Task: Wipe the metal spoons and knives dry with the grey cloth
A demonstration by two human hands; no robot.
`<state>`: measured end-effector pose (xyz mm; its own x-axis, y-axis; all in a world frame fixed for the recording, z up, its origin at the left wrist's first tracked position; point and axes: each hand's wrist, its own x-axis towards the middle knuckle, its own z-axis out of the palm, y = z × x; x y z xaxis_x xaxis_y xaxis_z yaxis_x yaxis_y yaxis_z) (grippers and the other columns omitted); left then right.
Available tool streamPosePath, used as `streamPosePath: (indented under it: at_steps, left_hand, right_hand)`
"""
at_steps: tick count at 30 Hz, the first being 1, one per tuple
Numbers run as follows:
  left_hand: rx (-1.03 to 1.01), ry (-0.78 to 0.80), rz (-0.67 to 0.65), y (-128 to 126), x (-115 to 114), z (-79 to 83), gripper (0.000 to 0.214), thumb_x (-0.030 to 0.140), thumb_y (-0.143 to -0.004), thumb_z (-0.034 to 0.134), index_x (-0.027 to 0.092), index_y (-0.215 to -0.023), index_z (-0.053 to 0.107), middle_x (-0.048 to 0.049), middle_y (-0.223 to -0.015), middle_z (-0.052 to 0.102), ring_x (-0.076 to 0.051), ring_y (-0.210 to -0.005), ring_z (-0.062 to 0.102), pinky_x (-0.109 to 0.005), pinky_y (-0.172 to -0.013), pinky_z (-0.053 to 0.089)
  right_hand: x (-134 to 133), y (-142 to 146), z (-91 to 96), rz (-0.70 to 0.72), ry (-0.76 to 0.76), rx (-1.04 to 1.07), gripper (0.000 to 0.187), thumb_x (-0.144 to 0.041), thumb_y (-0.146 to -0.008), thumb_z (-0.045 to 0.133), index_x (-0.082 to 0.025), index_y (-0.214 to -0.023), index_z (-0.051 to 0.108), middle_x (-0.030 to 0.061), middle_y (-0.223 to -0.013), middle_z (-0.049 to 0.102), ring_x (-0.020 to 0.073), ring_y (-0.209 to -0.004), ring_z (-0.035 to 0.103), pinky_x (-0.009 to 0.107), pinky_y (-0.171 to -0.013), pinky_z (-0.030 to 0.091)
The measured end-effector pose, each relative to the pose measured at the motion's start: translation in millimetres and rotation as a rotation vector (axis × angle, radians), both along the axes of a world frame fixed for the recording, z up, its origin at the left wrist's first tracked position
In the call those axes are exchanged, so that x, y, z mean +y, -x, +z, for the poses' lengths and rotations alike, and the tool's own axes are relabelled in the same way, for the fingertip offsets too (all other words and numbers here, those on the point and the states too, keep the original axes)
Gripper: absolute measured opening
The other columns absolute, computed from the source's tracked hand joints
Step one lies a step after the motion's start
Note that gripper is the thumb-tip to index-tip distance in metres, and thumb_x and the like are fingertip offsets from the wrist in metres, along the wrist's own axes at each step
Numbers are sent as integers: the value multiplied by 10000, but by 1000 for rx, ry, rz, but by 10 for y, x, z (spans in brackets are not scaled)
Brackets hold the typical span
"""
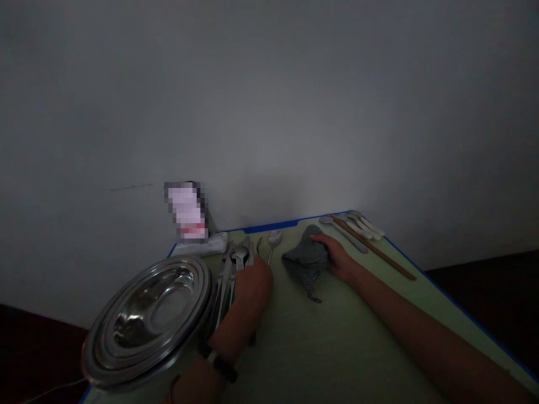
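A grey cloth [306,255] with a small hanging loop is gripped by my right hand [334,255], just above the table. My left hand [255,283], with a dark band on the wrist, reaches down over a pile of metal cutlery [225,275]. Its fingers point away from me and are hidden behind the back of the hand, so any piece in them cannot be made out. Spoon heads [240,252] and knives show beyond it. A single spoon [274,238] lies just right of the pile, between my two hands.
Stacked steel plates [147,320] stand at the left table edge. A phone [187,210] with a blurred screen leans on the wall behind a white packet [202,244]. At the back right lie a spoon [345,235], brown chopsticks [379,251] and white-handled cutlery [364,225].
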<state>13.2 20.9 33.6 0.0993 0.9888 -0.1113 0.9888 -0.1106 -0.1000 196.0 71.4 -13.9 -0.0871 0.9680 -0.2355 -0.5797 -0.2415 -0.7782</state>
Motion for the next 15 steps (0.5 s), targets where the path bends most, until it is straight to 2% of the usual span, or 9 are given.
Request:
streamPosePath:
  at_steps: [4, 8, 10, 12, 15]
  left_hand:
    - [-65, -96, -4, -66, 37, 50, 312, 146, -906, 277, 28, -1032, 536, -216, -845, 665, -339, -828, 655, -451, -672, 494]
    - [-198, -86, -90, -182, 182, 31, 328, 238, -955, 254, 93, -1087, 517, -136, -897, 657, -227, -830, 650, -345, -712, 501]
    - [-247, -54, -102, -202, 278, -12, 264, 233, -947, 340, 119, -1065, 546, -100, -973, 635, -188, -858, 630, -330, -749, 500]
    - [-278, -41, -77, -174, 360, -57, 266, 281, -894, 491, 144, -1118, 531, -83, -1097, 579, -197, -919, 593, -384, -776, 502]
    - [-326, -54, -19, -67, 427, -96, 315, 297, -869, 534, 156, -1150, 514, -83, -1146, 550, -210, -952, 576, -414, -787, 499]
  right_hand:
    - [28, -72, 5, 52, 57, 45, 66, -211, -669, 591, -164, -698, 627, 10, -624, 679, 144, -571, 632, 250, -590, 502]
    - [52, -138, 35, 93, 98, 91, 103, -222, -704, 526, -182, -654, 607, 6, -590, 667, 150, -599, 639, 256, -608, 508]
    - [55, -146, 52, 107, 112, 107, 117, -220, -712, 510, -187, -657, 608, 3, -578, 662, 154, -614, 642, 257, -604, 507]
    - [52, -143, 64, 118, 128, 114, 117, -214, -717, 512, -183, -669, 615, 5, -573, 660, 159, -626, 645, 262, -608, 508]
    - [43, -134, 68, 119, 141, 118, 111, -209, -721, 524, -176, -673, 619, 3, -573, 660, 156, -626, 643, 257, -614, 507]
